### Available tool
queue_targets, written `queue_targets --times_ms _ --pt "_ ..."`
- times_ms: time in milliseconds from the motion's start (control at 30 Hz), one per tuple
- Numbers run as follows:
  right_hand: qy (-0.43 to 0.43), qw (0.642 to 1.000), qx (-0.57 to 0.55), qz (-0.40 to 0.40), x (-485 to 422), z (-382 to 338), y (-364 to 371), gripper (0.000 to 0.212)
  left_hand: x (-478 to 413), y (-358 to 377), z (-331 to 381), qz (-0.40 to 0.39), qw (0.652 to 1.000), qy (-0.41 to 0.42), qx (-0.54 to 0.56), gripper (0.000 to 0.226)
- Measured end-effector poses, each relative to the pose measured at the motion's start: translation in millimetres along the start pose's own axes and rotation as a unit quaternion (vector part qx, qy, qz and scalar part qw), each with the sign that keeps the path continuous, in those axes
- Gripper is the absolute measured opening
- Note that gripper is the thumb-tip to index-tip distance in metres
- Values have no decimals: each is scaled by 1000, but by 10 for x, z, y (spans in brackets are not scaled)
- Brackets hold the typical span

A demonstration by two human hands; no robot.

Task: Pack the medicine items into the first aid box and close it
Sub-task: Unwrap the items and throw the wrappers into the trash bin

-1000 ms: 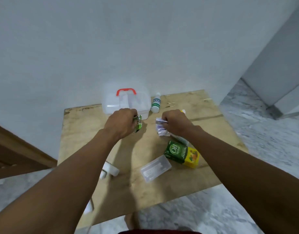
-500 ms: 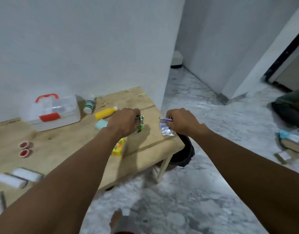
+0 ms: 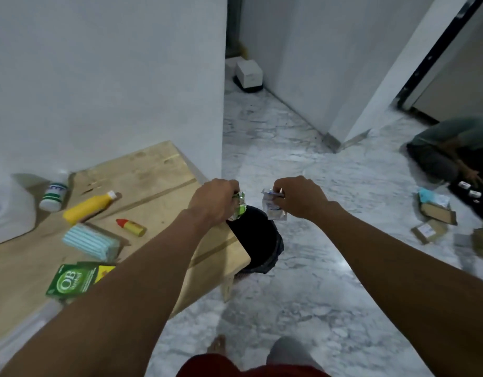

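My left hand (image 3: 213, 201) is shut on a crumpled green wrapper (image 3: 239, 206). My right hand (image 3: 298, 197) pinches a silvery white wrapper (image 3: 273, 206). Both hands hover over a black bin (image 3: 258, 240) beside the right end of the wooden table (image 3: 153, 172). On the table lie a yellow bottle (image 3: 86, 208), a small yellow dropper with a red cap (image 3: 131, 227), a white bottle with a green label (image 3: 53, 195), a light blue striped pack (image 3: 90, 242) and a green OB box (image 3: 74, 278). Only a white corner of the first aid box (image 3: 6, 219) shows at the left edge.
A white wall corner (image 3: 224, 104) rises right behind the table's end. Marble floor spreads to the right, where a crouching person (image 3: 452, 151) handles cardboard boxes (image 3: 436, 213) and small items. A white box (image 3: 248, 74) stands down the corridor. My knee and foot show below.
My view has swung right, away from the first aid box. Both hands, each still holding its wrapper, have moved from over the table to above the black bin.
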State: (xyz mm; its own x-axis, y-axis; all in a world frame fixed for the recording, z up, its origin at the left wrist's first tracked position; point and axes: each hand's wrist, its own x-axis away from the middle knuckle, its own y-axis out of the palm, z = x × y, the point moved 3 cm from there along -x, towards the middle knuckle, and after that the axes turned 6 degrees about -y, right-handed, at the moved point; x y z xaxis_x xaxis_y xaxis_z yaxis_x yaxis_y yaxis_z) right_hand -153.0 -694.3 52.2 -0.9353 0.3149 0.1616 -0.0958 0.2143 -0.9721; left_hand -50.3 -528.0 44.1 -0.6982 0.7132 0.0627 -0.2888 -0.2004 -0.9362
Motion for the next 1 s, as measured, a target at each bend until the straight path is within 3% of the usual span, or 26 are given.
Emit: queue_targets --times_ms 267,500,667,900,1000 --pt "-68 994 -20 -87 -769 659 457 16 -665 722 195 -66 995 -77 21 21" --pt "-127 971 -14 -200 -1492 1391 1248 19 -1156 1795 266 -127 959 -251 18 28" --pt "-164 957 -29 -238 -1909 1791 2082 12 -1349 2690 142 -101 927 -357 56 22" --pt "-217 943 -42 -249 -2465 1953 3532 2 -1687 4001 -400 -82 921 -376 52 27" --pt "-240 933 -42 -266 -2624 1956 4175 7 -1748 4530 -649 -71 925 -370 44 27"
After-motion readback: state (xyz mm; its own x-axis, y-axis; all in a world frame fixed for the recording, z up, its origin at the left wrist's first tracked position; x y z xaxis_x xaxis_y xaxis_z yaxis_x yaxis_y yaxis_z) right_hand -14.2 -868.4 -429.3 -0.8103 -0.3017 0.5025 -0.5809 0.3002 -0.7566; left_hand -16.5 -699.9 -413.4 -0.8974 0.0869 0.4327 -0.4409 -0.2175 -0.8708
